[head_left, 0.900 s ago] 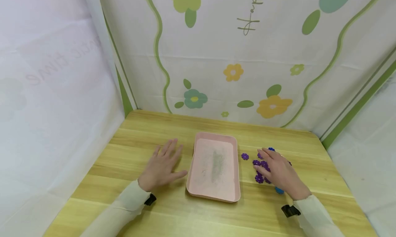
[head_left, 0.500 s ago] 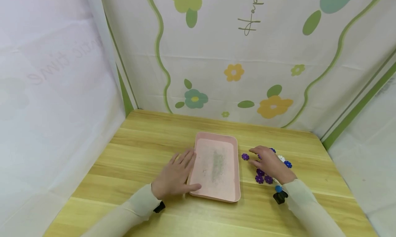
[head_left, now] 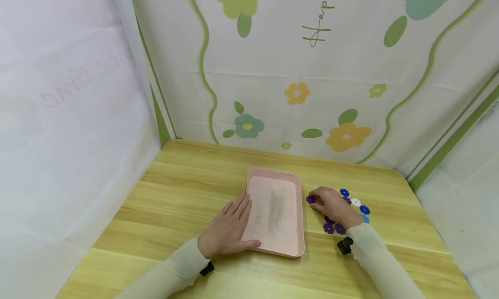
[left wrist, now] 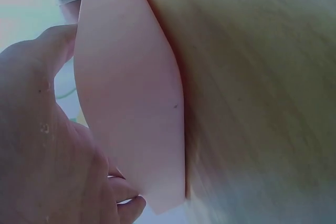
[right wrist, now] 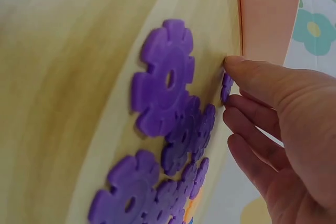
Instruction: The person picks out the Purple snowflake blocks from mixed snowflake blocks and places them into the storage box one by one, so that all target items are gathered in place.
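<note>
My left hand (head_left: 226, 229) rests on the left rim of a shallow pink tray (head_left: 295, 247), fingers straight and thumb at the near rim. The left wrist view shows the tray's outer wall (left wrist: 128, 77) beside that hand. Just right of the tray, my right hand (head_left: 335, 207) has its thumb and fingers at a purple flower-shaped plastic disc (head_left: 310, 199), pinching it at the edges. In the right wrist view this disc (right wrist: 226, 87) is seen nearly edge-on, partly covered by the fingertips. More purple discs (right wrist: 165, 80) lie flat below and beside the right hand.
Blue discs (head_left: 364, 209), a white disc (head_left: 356, 202) and a light blue one (head_left: 365, 218) lie right of the right hand. The wooden table (head_left: 183, 182) is enclosed by printed white cloth (head_left: 269, 60) at the back and sides.
My left hand has moved right from the table onto the tray's rim. My right hand has moved left from above the pile to the lone purple disc, its fingers closing around it.
</note>
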`<state>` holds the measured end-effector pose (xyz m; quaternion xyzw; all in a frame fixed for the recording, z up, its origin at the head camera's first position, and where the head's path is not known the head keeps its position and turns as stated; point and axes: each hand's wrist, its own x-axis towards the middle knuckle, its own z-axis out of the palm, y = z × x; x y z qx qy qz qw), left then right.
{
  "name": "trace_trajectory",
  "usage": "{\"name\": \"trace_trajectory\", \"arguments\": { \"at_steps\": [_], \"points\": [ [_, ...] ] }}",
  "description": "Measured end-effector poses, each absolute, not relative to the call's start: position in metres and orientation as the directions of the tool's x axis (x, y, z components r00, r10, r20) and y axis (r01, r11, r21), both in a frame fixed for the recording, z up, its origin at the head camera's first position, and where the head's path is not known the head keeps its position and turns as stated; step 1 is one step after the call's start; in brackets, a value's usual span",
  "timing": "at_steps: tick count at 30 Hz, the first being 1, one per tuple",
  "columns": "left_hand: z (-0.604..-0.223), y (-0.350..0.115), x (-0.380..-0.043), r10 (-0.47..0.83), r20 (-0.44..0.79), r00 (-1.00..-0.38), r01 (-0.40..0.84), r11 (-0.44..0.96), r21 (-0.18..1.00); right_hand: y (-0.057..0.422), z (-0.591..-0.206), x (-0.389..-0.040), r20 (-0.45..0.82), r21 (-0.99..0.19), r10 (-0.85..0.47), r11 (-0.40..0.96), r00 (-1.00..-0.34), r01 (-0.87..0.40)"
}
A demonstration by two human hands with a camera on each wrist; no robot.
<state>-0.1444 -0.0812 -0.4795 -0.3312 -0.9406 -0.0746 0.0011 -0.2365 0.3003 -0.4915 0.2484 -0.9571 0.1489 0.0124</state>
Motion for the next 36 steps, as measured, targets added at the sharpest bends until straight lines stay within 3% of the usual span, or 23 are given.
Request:
{"name": "trace_trajectory", "arguments": {
  "at_steps": [13,30,36],
  "points": [
    [-0.481,-0.081,-0.143,0.619,0.039,-0.785,0.619,0.778,0.112,0.298,-0.484,-0.255,-0.05,-0.363,-0.464,0.833,-0.884,-0.417],
    [-0.486,-0.08,-0.142,0.612,0.079,-0.787,0.617,0.781,0.095,0.305,-0.454,-0.262,-0.118,-0.503,-0.479,0.784,-0.87,-0.363],
    [-0.482,-0.081,-0.141,0.618,0.067,-0.783,0.621,0.775,0.115,0.307,-0.439,-0.268,-0.175,-0.572,-0.416,0.781,-0.893,-0.251]
  ]
}}
